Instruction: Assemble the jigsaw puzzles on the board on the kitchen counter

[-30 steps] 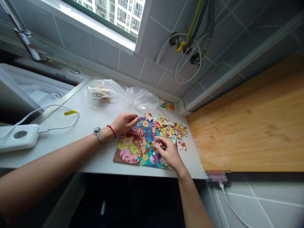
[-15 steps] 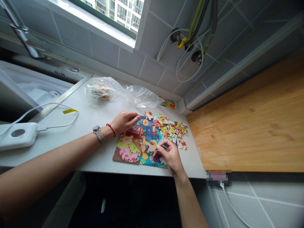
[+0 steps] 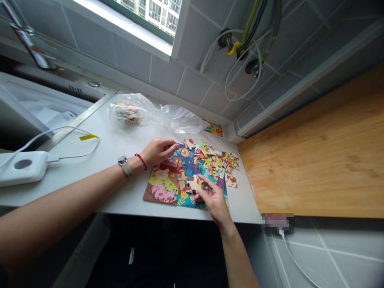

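Observation:
A colourful animal jigsaw puzzle lies on the white worktop in front of me, many of its pieces joined. My right hand is over its lower right part, with thumb and forefinger at the edges of a cream-and-brown puzzle piece. That piece lies low over the picture; whether it is seated cannot be told. At the puzzle's upper left corner rests my left hand, fingers loosely bent and thumb apart, with no piece visible in it. Several loose pieces are heaped on the upper right of the puzzle.
Behind the puzzle lies a clear plastic bag with more pieces inside, near a printed picture card. A white power strip with a cable is at left, before the sink. A wooden board borders the right side.
My right hand has lowered and turned the cream-and-brown piece, which now lies flatter over the puzzle with its face showing. My left hand stays at the corner. The view has shifted slightly.

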The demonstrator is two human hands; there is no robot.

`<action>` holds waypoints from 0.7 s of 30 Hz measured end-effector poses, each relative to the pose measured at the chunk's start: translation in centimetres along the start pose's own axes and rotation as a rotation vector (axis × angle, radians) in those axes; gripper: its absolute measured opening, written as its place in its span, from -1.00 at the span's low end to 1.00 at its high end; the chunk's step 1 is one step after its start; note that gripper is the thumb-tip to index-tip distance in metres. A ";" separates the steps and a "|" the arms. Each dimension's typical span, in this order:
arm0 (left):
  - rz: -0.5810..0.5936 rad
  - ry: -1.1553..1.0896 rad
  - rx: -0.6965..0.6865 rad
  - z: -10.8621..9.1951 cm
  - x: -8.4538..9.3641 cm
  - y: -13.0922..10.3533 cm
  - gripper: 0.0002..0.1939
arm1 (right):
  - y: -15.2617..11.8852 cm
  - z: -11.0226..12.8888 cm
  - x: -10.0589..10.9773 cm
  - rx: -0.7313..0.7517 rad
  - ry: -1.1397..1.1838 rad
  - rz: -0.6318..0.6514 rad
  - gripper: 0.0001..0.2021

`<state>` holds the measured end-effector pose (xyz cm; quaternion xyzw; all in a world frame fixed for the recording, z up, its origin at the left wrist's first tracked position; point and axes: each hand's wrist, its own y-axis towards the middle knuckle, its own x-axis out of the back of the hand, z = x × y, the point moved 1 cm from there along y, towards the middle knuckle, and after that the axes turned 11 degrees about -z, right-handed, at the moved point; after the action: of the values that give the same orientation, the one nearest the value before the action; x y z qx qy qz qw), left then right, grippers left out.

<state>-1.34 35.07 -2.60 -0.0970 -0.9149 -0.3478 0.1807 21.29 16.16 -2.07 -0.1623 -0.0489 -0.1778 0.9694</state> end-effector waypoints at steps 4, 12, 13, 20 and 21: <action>-0.007 0.002 0.002 -0.1 0.0 0.0 -0.50 | 0.1 -0.4 0.1 0.070 -0.011 0.000 -0.45; -0.010 -0.006 0.001 -0.1 0.1 0.1 -0.51 | 0.1 -0.9 0.1 0.129 -0.075 0.000 -0.51; -0.012 -0.006 -0.001 -0.1 0.1 0.1 -0.51 | 0.1 -1.0 0.1 0.138 -0.073 0.000 -0.51; -0.020 -0.006 -0.014 -0.1 0.1 0.1 -0.50 | 0.1 -1.5 0.1 0.138 0.010 0.013 -0.54; -0.020 -0.005 -0.016 -0.1 0.1 0.1 -0.50 | 0.1 -1.6 0.1 0.136 0.014 0.013 -0.54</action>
<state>-1.37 35.07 -2.45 -0.0902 -0.9134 -0.3566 0.1743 21.49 15.69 -3.58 -0.0952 -0.0531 -0.1687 0.9796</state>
